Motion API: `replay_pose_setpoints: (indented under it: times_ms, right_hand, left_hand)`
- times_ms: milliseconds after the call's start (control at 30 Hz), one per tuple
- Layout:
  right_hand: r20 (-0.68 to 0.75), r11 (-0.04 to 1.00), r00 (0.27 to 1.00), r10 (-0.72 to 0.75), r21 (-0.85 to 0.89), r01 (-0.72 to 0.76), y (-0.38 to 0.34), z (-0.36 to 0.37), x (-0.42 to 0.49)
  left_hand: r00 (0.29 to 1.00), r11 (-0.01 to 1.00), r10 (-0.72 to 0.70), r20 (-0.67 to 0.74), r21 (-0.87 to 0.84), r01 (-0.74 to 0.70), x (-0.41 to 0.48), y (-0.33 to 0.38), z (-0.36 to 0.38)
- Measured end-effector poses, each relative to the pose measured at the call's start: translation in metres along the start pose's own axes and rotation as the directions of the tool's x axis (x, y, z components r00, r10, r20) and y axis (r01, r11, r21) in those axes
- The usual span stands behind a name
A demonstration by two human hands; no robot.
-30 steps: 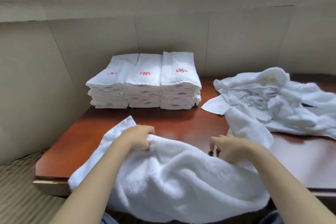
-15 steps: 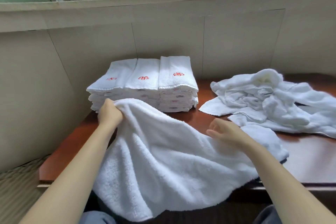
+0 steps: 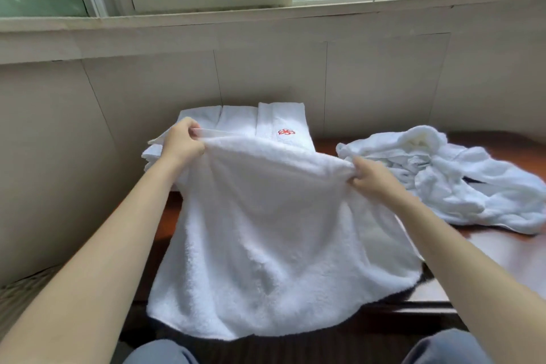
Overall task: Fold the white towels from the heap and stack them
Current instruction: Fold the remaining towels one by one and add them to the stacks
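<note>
Compared with the view half a second before, both hands had risen and moved apart, so that the towel (image 3: pixel 266 230) no longer lay slumped over the table (image 3: pixel 502 248) but hung as a spread sheet from its top edge. The left hand (image 3: pixel 183 142) pinched one upper corner, its fingers (image 3: pixel 192 127) curled round the hem in front of the stack (image 3: pixel 280 121). The right hand (image 3: pixel 372 177) gripped the opposite end of the same edge, its fingers (image 3: pixel 359 167) closed on bunched cloth just beside the heap (image 3: pixel 443 177). The towel's lower part draped down over the near table edge towards the person's lap. Behind it the stack stood against the wall as three columns of folded towels, partly hidden, with a red emblem showing on the right-hand column. The heap lay loose and crumpled on the right of the table, apart from the stack. Judged from this arrangement, the task was well advanced but unfinished: many towels were already folded and stacked, the held towel was only opened out and not yet folded, and several more apparently remained in the heap, their number not discernible.
</note>
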State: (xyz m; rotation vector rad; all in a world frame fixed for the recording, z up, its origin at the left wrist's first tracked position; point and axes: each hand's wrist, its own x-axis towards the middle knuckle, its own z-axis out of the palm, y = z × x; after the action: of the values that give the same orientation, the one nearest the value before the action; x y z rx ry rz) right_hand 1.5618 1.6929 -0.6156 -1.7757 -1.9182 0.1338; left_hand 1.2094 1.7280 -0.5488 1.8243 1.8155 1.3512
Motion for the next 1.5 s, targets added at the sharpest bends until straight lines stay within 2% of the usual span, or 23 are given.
replay_pose_setpoints:
  times_ms: [67, 133, 233, 333, 400, 533, 600, 667, 733, 767, 800, 867, 933, 967, 1000, 1033, 1067, 1133, 1167, 1233, 1300, 1367, 1500]
  right_hand:
    - [0.077, 0.984, 0.997, 0.011, -0.176, 0.003, 0.005, -0.025, 0.016]
    - [0.099, 0.937, 0.993, 0.064, -0.348, -0.026, 0.002, -0.051, 0.028]
    - [-0.116, 0.901, 0.991, 0.064, -0.42, -0.107, -0.014, -0.092, 0.051]
    - [-0.46, 0.945, 0.888, -0.018, -0.299, -0.136, -0.039, -0.142, 0.08]
    - [-0.611, 0.991, 0.792, -0.011, -0.115, -0.074, -0.053, -0.178, 0.096]
    - [-0.719, 0.965, 0.693, 0.054, 0.217, 0.15, -0.066, -0.214, 0.103]
    - [-0.68, 0.915, 0.732, 0.047, 0.324, 0.242, -0.064, -0.209, 0.092]
    - [-0.507, 0.796, 0.862, -0.002, 0.521, 0.308, -0.055, -0.194, 0.072]
    - [-0.211, 0.754, 0.968, -0.139, 0.61, 0.242, -0.033, -0.176, 0.047]
    - [-0.006, 0.787, 0.981, -0.194, 0.597, 0.159, -0.022, -0.165, 0.035]
    - [0.211, 0.85, 0.956, -0.204, 0.523, 0.066, -0.011, -0.15, 0.023]
    - [0.58, 0.967, 0.813, -0.06, 0.235, -0.096, 0.011, -0.11, -0.003]
    - [0.853, 0.975, 0.518, 0.067, 0.053, -0.214, 0.028, -0.066, -0.027]
    - [0.925, 0.968, 0.369, 0.087, 0.009, -0.25, 0.033, -0.047, -0.038]
    - [0.958, 0.963, 0.269, 0.098, -0.024, -0.267, 0.037, -0.032, -0.047]
    - [0.965, 0.957, 0.242, 0.103, -0.03, -0.288, 0.039, -0.02, -0.054]
    - [0.948, 0.945, 0.3, 0.103, 0.001, -0.328, 0.041, -0.01, -0.058]
    - [0.788, 0.898, 0.599, 0.141, 0.154, -0.413, 0.043, 0.005, -0.06]
    - [0.646, 0.891, 0.743, 0.177, 0.216, -0.4, 0.044, 0.013, -0.059]
    - [0.365, 0.945, 0.912, 0.189, 0.186, -0.27, 0.047, 0.027, -0.058]
    - [0.276, 0.994, 0.956, 0.098, 0.015, -0.107, 0.053, 0.042, -0.06]
    - [0.349, 0.987, 0.933, 0.087, -0.155, -0.034, 0.06, 0.057, -0.065]
    - [0.279, 0.907, 0.909, 0.311, -0.373, -0.196, 0.071, 0.065, -0.063]
  left_hand:
    - [0.997, 0.999, 0.035, 0.072, 0.005, -0.036, 0.007, 0.002, -0.008]
    - [0.99, 0.982, 0.132, 0.047, 0.131, -0.137, 0.012, 0.004, -0.013]
    - [0.953, 0.924, 0.299, -0.053, 0.266, -0.275, 0.024, 0.022, -0.022]
    - [0.901, 0.885, 0.4, -0.165, 0.324, -0.334, 0.049, 0.057, -0.04]
    - [0.855, 0.873, 0.442, -0.27, 0.349, -0.341, 0.067, 0.082, -0.059]
    - [0.737, 0.861, 0.5, -0.454, 0.347, -0.371, 0.071, 0.105, -0.086]
    - [0.738, 0.875, 0.471, -0.484, 0.365, -0.319, 0.058, 0.099, -0.087]
    - [0.85, 0.888, 0.363, -0.382, 0.418, -0.191, 0.041, 0.086, -0.085]
    - [0.986, 0.765, 0.164, 0.004, 0.63, -0.13, 0.021, 0.066, -0.079]
    - [0.972, 0.647, 0.014, 0.234, 0.739, -0.188, 0.009, 0.054, -0.074]
    - [0.894, 0.561, -0.182, 0.41, 0.79, -0.248, -0.007, 0.042, -0.066]
    - [0.595, 0.542, -0.576, 0.56, 0.807, -0.235, -0.046, 0.015, -0.045]
    - [0.286, 0.546, -0.756, 0.588, 0.808, -0.219, -0.078, -0.01, -0.023]
    - [0.208, 0.55, -0.78, 0.591, 0.805, -0.223, -0.09, -0.02, -0.015]
    - [0.203, 0.555, -0.778, 0.595, 0.801, -0.224, -0.099, -0.029, -0.006]
    - [0.255, 0.576, -0.746, 0.615, 0.788, -0.217, -0.104, -0.035, 0.002]
    - [0.366, 0.592, -0.681, 0.634, 0.771, -0.234, -0.108, -0.042, 0.011]
    - [0.609, 0.587, -0.473, 0.637, 0.743, -0.321, -0.111, -0.048, 0.029]
    - [0.695, 0.588, -0.375, 0.614, 0.736, -0.334, -0.114, -0.052, 0.039]
    - [0.801, 0.656, -0.206, 0.562, 0.687, -0.312, -0.124, -0.059, 0.059]
    - [0.852, 0.774, -0.101, 0.513, 0.579, -0.256, -0.134, -0.07, 0.073]
    - [0.878, 0.833, -0.115, 0.464, 0.527, -0.169, -0.139, -0.082, 0.081]
    - [0.884, 0.759, -0.301, 0.358, 0.651, -0.005, -0.128, -0.097, 0.081]
